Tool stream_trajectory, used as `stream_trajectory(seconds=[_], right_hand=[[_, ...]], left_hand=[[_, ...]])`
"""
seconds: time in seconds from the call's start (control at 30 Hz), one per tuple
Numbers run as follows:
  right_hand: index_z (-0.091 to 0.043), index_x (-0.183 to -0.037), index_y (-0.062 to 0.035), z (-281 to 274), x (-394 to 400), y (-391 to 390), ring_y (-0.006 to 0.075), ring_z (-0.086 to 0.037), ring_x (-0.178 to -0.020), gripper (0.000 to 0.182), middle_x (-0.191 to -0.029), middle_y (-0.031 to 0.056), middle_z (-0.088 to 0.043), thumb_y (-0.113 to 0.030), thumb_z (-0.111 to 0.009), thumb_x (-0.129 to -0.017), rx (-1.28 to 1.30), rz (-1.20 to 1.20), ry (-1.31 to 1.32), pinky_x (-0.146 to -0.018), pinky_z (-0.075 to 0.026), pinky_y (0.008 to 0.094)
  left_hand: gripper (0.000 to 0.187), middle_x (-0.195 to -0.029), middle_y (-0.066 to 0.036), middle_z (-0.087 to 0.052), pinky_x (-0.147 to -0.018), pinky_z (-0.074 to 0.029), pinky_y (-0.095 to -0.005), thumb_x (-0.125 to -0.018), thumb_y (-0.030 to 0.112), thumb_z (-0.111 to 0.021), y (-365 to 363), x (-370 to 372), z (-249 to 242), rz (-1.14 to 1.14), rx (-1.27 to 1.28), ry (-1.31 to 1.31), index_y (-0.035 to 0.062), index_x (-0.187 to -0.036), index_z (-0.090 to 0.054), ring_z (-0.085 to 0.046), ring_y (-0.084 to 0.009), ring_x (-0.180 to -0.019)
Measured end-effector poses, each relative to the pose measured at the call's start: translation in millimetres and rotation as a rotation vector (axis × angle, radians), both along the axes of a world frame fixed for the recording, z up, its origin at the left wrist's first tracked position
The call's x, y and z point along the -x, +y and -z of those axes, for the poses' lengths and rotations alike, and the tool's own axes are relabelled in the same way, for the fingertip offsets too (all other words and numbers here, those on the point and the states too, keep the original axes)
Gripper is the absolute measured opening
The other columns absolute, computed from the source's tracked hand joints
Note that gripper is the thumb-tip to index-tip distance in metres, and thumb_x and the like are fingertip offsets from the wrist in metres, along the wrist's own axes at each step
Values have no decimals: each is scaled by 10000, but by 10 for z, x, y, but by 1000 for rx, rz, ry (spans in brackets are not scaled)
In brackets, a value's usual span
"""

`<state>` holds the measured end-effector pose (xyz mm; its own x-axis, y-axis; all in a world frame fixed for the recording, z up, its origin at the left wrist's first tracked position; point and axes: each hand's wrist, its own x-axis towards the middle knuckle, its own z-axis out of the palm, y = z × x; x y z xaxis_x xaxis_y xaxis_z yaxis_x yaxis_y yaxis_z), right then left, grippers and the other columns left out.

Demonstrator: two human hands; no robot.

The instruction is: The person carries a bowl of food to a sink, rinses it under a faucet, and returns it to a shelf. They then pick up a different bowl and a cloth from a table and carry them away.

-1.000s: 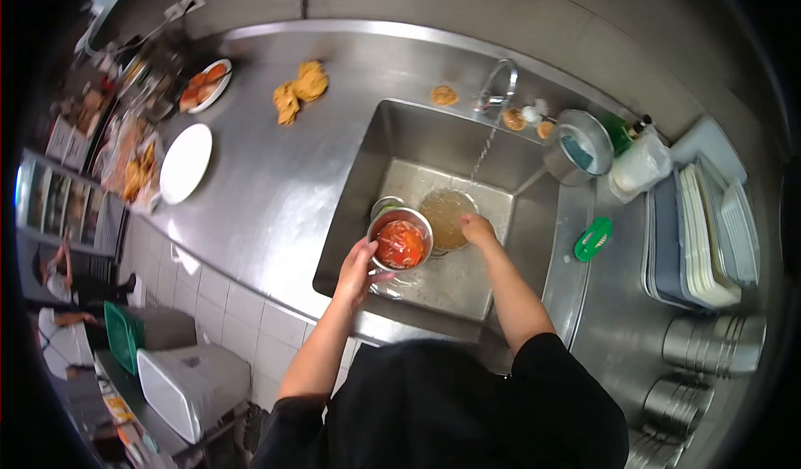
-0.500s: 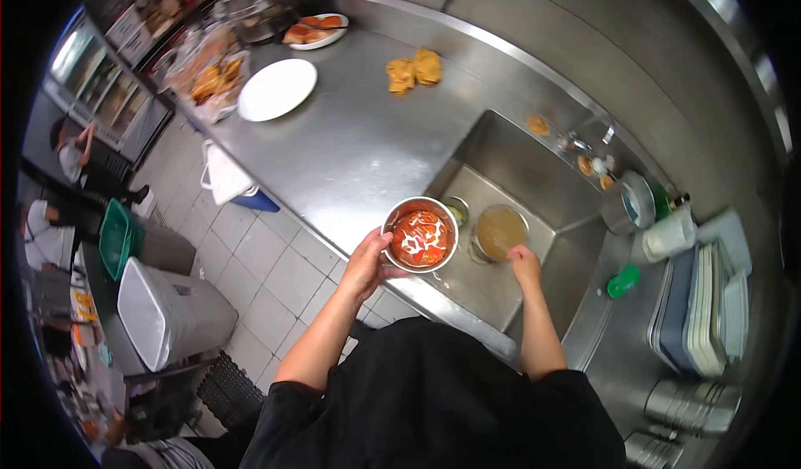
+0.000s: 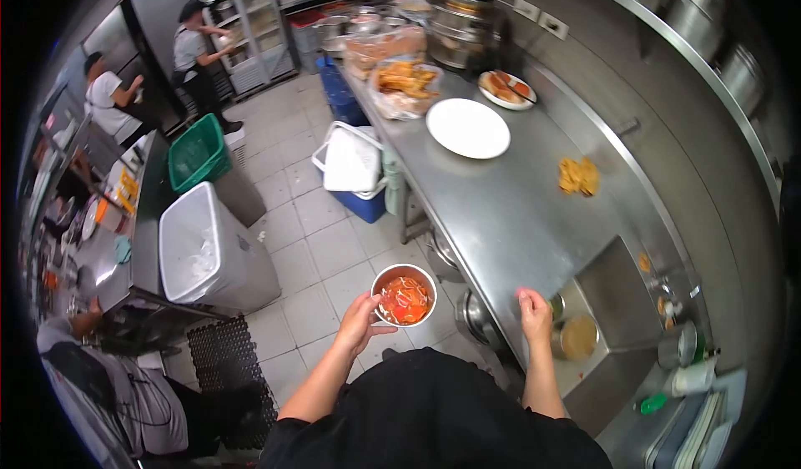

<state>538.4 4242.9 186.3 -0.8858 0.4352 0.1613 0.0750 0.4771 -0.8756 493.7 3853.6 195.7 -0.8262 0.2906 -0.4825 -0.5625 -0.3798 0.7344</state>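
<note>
Left hand grips bowl of red scraps clear of counter, unemptied, bin well apart; right hand curled on counter edge.

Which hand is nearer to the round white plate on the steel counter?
Right. The right hand rests on the counter edge, down-counter from the round white plate; the left hand holds a metal bowl over the floor.

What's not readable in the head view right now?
- Metal bowl in the left hand: red-orange contents too small to identify.
- Right hand on the counter edge: fingertips too small to tell whether it grips anything.
- Sink: near part hidden by the right arm and fisheye rim.
- White bin: contents blurred.
- Stacked trays: cut off by the frame edge.
</note>
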Motion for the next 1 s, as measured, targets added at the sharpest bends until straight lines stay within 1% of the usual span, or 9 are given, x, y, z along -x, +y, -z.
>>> stream_trajectory(seconds=[0.07, 0.13, 0.2, 0.33, 0.53, 0.57, 0.63, 0.93, 1.0], right_hand=[[-707, -908, -43, 107, 280, -318, 283, -663, -835, 141, -1001, 112, -702, -130, -597, -923, -140, -84, -168, -770, -510, 348], [-712, -982, -48, 109, 570, -679, 275, -660, -829, 150, -976, 108, -692, -120, -596, -919, -216, -205, -71, -761, -511, 339], [-713, -1037, -54, 99, 856, -1032, 265, -658, -814, 178, -956, 105, -687, -107, -594, -916, -196, -245, 73, -769, -515, 329], [-713, -1060, -62, 167, 1532, -1569, 251, -657, -834, 192, -947, 101, -687, -94, -596, -911, 9, -435, -112, -778, -519, 320], [-695, -1077, -65, 493, 2896, -2339, 258, -673, -857, 205, -962, 125, -696, -165, -615, -917, -36, -646, -126, -778, -523, 343], [-695, -1077, -65, 519, 3138, -2471, 258, -673, -857, 205, -962, 125, -696, -165, -615, -917, -33, -646, -136, -778, -523, 343], [-687, -1108, -49, 619, 3565, -2732, 156, -684, -849, 214, -931, 78, -721, -168, -609, -948, -28, -709, -174, -763, -527, 291], [-645, -1208, -81, 484, 5319, -4166, 143, -672, -876, 302, -928, 52, -697, -273, -609, -978, -38, -1162, -370, -759, -530, 299], [-620, -1217, -54, 372, 5569, -4586, 147, -668, -892, 344, -924, 54, -685, -315, -583, -997, 201, -1302, -493, -727, -534, 303]], left_hand=[[595, -1368, -191, -475, -826, -600, -522, -975, 331, -557, -364, 27, 8, -90, 2, 4, -4, -1426, -364, -588, -349, -1166], [622, -1355, -185, -489, -852, -579, -557, -966, 356, -579, -711, 61, 151, -205, -19, -27, 0, -1427, -362, -585, -363, -1165], [602, -1347, -181, -493, -849, -579, -558, -960, 377, -591, -986, 127, 146, -283, -39, -25, 7, -1390, -390, -584, -361, -1165], [541, -1331, -176, -502, -848, -579, -561, -962, 386, -595, -1425, 392, 243, -419, -39, -34, 23, -1326, -428, -581, -358, -1169], [608, -1305, -194, -534, -807, -608, -546, -930, 417, -624, -1965, 1081, 386, -609, 1, -20, 11, -1335, -423, -598, -359, -1157], [459, -1254, -156, -553, -814, -606, -522, -962, 394, -572, -2038, 1236, 347, -625, 29, -42, 46, -1245, -477, -612, -340, -1116], [453, -1247, -157, -558, -807, -610, -515, -962, 392, -569, -2234, 1524, 381, -652, 46, -69, 50, -1245, -481, -615, -340, -1111], [479, -1246, -157, -548, -738, -630, -489, -969, 359, -557, -2803, 2893, 238, -794, 11, -85, 28, -1297, -443, -625, -336, -1088], [487, -1268, -152, -536, -730, -632, -481, -968, 359, -564, -3003, 3196, 287, -802, -11, -71, 27, -1302, -442, -632, -335, -1080]])
